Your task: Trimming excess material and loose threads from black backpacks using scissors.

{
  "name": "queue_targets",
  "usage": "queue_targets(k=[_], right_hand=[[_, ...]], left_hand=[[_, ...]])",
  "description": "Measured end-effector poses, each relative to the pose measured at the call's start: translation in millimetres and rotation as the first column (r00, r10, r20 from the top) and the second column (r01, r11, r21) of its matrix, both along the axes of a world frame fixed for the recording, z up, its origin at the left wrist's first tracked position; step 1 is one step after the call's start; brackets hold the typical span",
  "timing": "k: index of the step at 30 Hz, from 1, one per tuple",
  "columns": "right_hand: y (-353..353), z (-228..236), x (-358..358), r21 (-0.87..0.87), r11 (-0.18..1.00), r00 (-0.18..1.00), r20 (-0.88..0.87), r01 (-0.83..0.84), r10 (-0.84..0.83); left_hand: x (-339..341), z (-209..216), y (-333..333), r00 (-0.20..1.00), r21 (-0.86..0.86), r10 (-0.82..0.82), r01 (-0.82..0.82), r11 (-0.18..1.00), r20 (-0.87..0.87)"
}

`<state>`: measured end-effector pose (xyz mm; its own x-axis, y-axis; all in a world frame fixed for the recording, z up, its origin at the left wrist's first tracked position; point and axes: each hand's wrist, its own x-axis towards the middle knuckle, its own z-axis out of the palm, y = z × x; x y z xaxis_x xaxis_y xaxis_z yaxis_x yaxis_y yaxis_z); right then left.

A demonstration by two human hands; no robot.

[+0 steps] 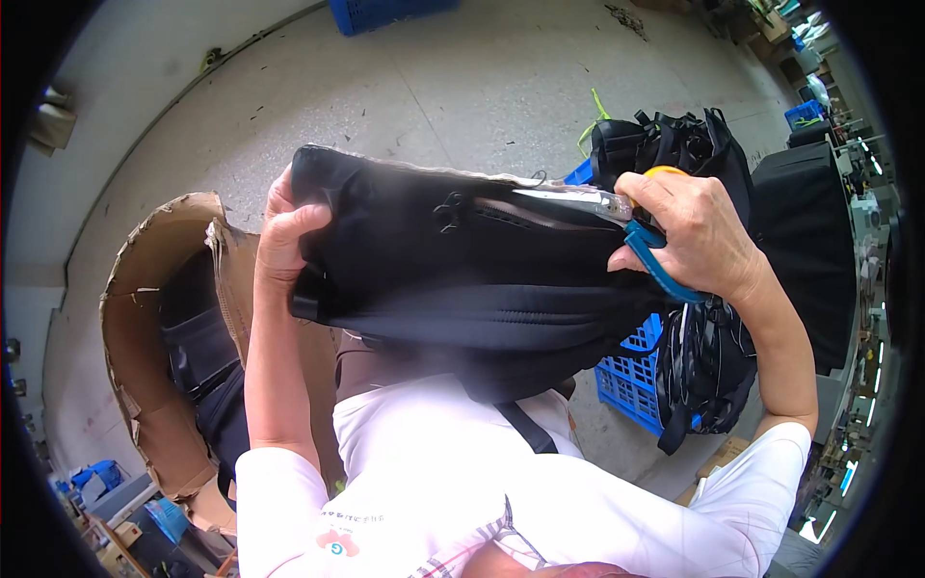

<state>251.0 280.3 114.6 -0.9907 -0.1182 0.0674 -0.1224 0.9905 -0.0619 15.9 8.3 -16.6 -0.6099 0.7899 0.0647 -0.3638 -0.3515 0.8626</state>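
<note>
A black fabric bag (405, 231) is stretched out in front of my chest, its pale raw edge along the top and a zipper (530, 214) in its face. My left hand (286, 231) grips the bag's left end, thumb on the front. At the other end, my right hand (689, 226) is closed around scissors (653, 258) with blue and yellow handles. Their metal blades point left along the bag's top edge, close to the zipper. Whether the blades touch the cloth I cannot tell.
To the left stands an open cardboard box (135, 308) with black bags inside. On the right, a blue crate (631, 385) sits beside more black backpacks (713, 366). A large black fabric-covered block (805, 241) is farther right. Another blue crate (385, 12) lies at the far edge.
</note>
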Motion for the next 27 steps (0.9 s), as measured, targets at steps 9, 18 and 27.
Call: queue_targets(k=[9,18,27], right_hand=[[-9.5,-1.4,-17.7,0.045,0.997,0.998,0.001,-0.07,0.07],[-4.1,-13.4,-15.4,0.047,0.993,0.991,-0.079,-0.106,0.109],[-16.6,-6.7,-28.5,0.041,0.996,0.994,-0.077,-0.074,0.077]], left_hand=[[4.0,3.5,-2.4,0.999,-0.003,0.017,-0.017,1.0,-0.033],[5.3,6.0,-0.1,0.999,-0.014,0.023,-0.023,1.0,-0.039],[3.3,3.0,0.4,0.992,-0.063,0.043,-0.05,0.997,-0.118]])
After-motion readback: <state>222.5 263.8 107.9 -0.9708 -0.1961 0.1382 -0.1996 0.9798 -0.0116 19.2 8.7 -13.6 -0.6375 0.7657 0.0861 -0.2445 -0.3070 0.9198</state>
